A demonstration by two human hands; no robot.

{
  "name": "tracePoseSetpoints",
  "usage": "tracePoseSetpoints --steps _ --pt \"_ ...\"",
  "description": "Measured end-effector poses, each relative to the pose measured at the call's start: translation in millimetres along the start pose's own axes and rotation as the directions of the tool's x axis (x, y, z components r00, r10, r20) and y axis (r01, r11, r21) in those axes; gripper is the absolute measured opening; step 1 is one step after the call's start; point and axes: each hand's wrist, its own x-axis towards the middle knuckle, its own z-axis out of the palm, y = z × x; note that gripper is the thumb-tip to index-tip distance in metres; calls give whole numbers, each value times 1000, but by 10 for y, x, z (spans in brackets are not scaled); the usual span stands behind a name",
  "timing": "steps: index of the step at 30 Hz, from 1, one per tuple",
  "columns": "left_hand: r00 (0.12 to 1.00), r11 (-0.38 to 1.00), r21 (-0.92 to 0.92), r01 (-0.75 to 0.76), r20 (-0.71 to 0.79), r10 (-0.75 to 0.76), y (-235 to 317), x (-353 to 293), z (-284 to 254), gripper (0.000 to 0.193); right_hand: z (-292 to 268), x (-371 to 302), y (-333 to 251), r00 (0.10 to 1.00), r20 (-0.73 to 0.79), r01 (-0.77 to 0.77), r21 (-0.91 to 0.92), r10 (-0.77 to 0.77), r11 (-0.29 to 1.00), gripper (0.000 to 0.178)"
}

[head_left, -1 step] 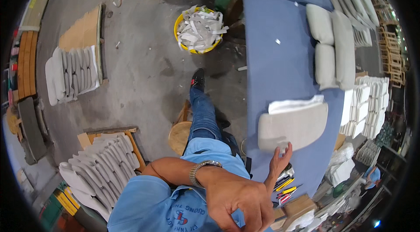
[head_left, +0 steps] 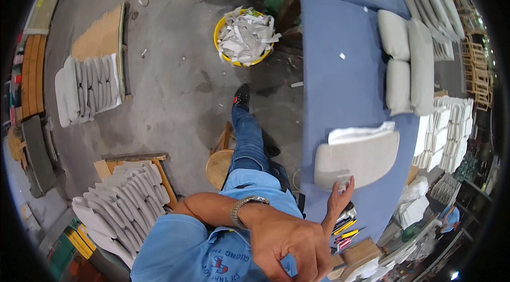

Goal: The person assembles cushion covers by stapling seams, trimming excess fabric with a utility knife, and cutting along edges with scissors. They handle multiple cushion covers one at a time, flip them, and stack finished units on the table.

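A flat light-grey cushion [head_left: 358, 160] with one rounded side lies on the blue-covered table to the right. Along its far edge rests a folded strip of white cloth [head_left: 361, 132]. My right hand [head_left: 339, 198] is at the cushion's near edge, fingers spread and empty; whether the fingertips touch it I cannot tell. Close below the view, my left hand [head_left: 291, 242], with a metal watch on the wrist, is curled with thumb and fingers drawn together. Anything it pinches is hidden. Cutters with yellow and red handles [head_left: 346, 233] lie beside my right wrist.
Grey cushions [head_left: 396, 80] sit farther up the blue table [head_left: 340, 90]. A yellow tub [head_left: 218, 37] of cloth scraps stands on the floor ahead. Stacked cushions [head_left: 122, 202] are at the left, a round wooden stool [head_left: 219, 167] is by my leg, and cardboard boxes [head_left: 361, 253] are at lower right.
The whole view has shifted very slightly, so the table and cushion appear a little farther right and lower. Both hands keep nearly the same pose.
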Motion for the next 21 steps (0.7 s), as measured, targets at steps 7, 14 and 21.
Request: tracePoseSetpoints --steps 7,14,21 --pt "992 982 -158 -103 -85 91 1011 -62 -1020 24 232 228 -215 985 142 -43 -354 99 934 91" --pt "986 986 -105 -130 -118 117 1624 -61 -1508 17 259 347 -251 959 174 -121 -464 224 877 103" --pt "979 990 7 -139 -148 139 1853 193 -1537 17 332 341 -308 952 138 -188 -438 272 879 103"
